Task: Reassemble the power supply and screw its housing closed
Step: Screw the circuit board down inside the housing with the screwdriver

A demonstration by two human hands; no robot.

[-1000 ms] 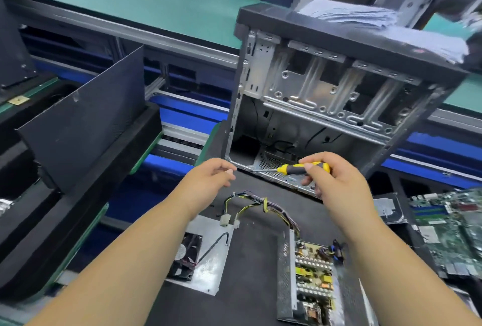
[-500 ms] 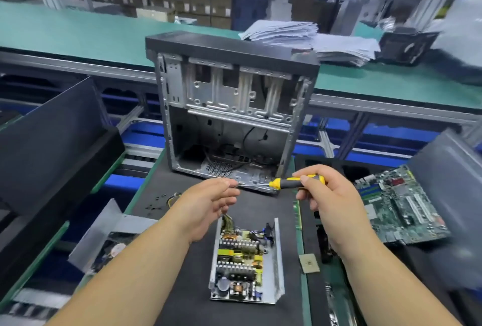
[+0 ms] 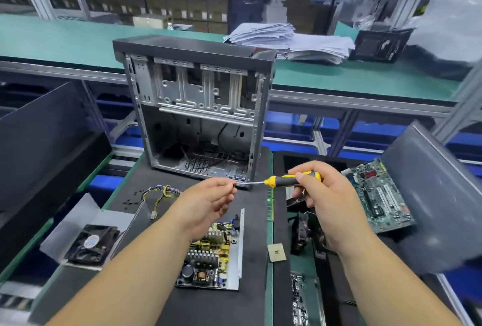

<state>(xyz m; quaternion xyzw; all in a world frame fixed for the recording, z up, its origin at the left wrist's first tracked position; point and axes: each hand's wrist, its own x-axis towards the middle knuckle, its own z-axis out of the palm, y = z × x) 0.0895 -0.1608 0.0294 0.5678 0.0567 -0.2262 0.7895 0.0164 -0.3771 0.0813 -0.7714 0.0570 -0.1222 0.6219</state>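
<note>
The right hand [image 3: 330,205] grasps the yellow-and-black handle of a slim metal-shafted screwdriver [image 3: 292,180], holding it level above the black foam work mat [image 3: 198,307] with the shaft pointing to the person's left. The left hand [image 3: 206,203] meets the tip of that shaft, its thumb and fingers pinched together around the tip; whether a screw sits between them cannot be told, as the spot is too small to read.

Below the left wrist lies the open power supply with its green-and-yellow circuit board in a grey sheet-metal tray [image 3: 214,255], components facing up, 1 upright metal wall along its right edge. Its bundle of yellow, black and purple wires [image 3: 160,192] trails off to the left across the mat. Further left, apart from the tray, rests the bent grey metal housing cover with a black fan fixed inside it [image 3: 91,242], lying over the mat's left edge.

Behind the hands stands an empty black and bare-steel computer tower case [image 3: 198,106], open side toward the camera. A small square tan processor chip [image 3: 276,252] lies just right of the power supply. A green motherboard [image 3: 380,195] lies to the right of the right hand, partly under a tilted grey panel [image 3: 433,195]. On the green bench [image 3: 65,38] beyond the case sits a stack of white papers [image 3: 287,41].
</note>
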